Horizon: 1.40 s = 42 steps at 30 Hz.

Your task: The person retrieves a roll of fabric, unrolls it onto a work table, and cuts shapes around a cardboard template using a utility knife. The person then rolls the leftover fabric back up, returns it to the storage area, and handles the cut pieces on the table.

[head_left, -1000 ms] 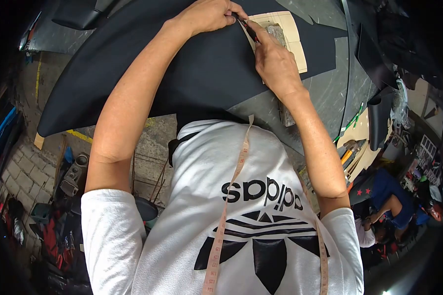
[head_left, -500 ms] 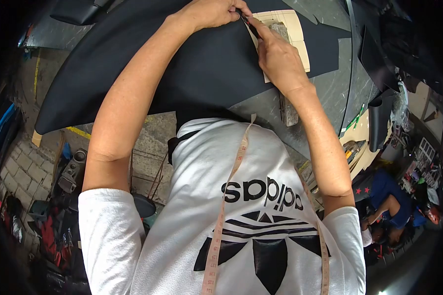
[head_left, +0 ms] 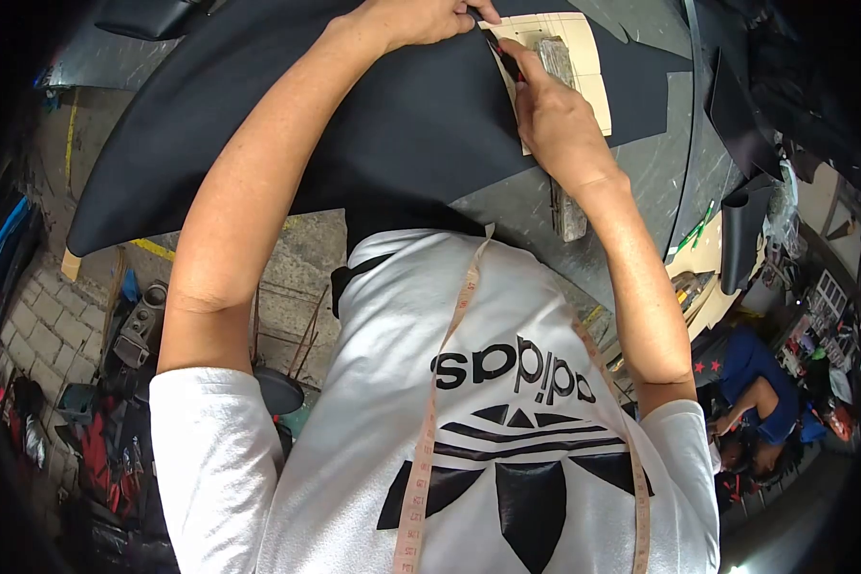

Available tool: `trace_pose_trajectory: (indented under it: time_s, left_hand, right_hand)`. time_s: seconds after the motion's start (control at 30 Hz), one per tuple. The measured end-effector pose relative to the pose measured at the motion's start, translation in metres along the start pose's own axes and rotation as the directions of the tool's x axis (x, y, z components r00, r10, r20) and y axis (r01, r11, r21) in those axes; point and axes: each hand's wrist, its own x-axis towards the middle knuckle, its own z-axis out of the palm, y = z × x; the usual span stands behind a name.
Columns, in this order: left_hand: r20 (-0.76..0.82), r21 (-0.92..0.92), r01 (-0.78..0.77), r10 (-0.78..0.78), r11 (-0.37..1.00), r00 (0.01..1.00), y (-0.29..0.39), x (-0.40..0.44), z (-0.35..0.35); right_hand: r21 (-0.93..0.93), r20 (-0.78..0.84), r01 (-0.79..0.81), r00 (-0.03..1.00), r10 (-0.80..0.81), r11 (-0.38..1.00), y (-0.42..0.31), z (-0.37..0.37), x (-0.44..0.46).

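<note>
A large black sheet of material (head_left: 373,134) covers much of the table, with a beige card pattern (head_left: 591,91) lying on it. My right hand (head_left: 564,129) is closed round a slim black-and-red cutter (head_left: 509,63), its tip at the card's left edge. At the card's upper left corner, my left hand (head_left: 426,19) pinches the black sheet; one finger reaches toward the card. A weathered wooden bar (head_left: 554,59) rests on the card, partly hidden under my right hand.
The grey tabletop (head_left: 631,182) shows around the sheet. Green pens (head_left: 703,225) and a black roll (head_left: 737,239) lie at the right. A tape measure (head_left: 467,297) hangs round my neck. Another person (head_left: 761,383) is low at the right. Assorted items crowd the floor at left.
My right hand has drawn the cutter slightly down and right along the card's edge, away from my left hand. My left hand stays near the card's corner. The whole view has shifted slightly.
</note>
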Motion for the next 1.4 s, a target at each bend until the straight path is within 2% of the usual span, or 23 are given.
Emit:
trace_pose_trajectory:
  time_s: [0.2,0.43,0.53,0.7,0.8,1.03,1.1,1.2,1.4]
  left_hand:
    - [0.008,0.01,-0.011,0.01,1.0,1.0,-0.001,0.001,0.0]
    - [0.047,0.012,0.036,-0.036,0.999,0.998,0.004,0.001,-0.005]
    - [0.052,0.024,-0.029,0.028,0.999,0.998,-0.001,0.002,-0.002]
    - [0.035,0.035,-0.047,0.046,0.998,0.998,-0.002,0.003,0.0]
    - [0.042,0.019,0.027,-0.028,0.999,0.999,0.001,0.001,-0.001]
    - [0.027,0.006,-0.004,0.004,1.0,1.0,-0.002,0.002,0.003]
    - [0.031,0.013,-0.007,0.006,1.0,1.0,0.0,0.002,0.002]
    - [0.056,0.048,0.073,-0.076,0.996,0.996,0.004,0.002,0.0]
    - [0.075,0.0,0.087,-0.086,0.996,0.993,0.004,0.003,0.0]
  right_hand:
    - [0.036,0.053,-0.119,0.992,0.117,0.992,-0.005,-0.003,-0.023]
    - [0.049,0.045,-0.162,0.986,0.16,0.986,-0.005,-0.001,-0.046]
    - [0.071,0.054,-0.2,0.979,0.197,0.977,-0.008,-0.001,-0.058]
    - [0.105,0.068,-0.257,0.966,0.25,0.961,-0.008,0.001,-0.074]
    - [0.109,0.071,-0.277,0.96,0.271,0.955,-0.01,0.001,-0.087]
    - [0.134,0.032,-0.27,0.963,0.268,0.954,-0.011,0.003,-0.112]
    - [0.149,0.065,-0.322,0.947,0.315,0.935,-0.015,0.002,-0.118]
    - [0.147,0.092,-0.358,0.933,0.348,0.922,-0.016,0.001,-0.119]
    - [0.159,0.107,-0.374,0.927,0.361,0.914,-0.015,0.005,-0.128]
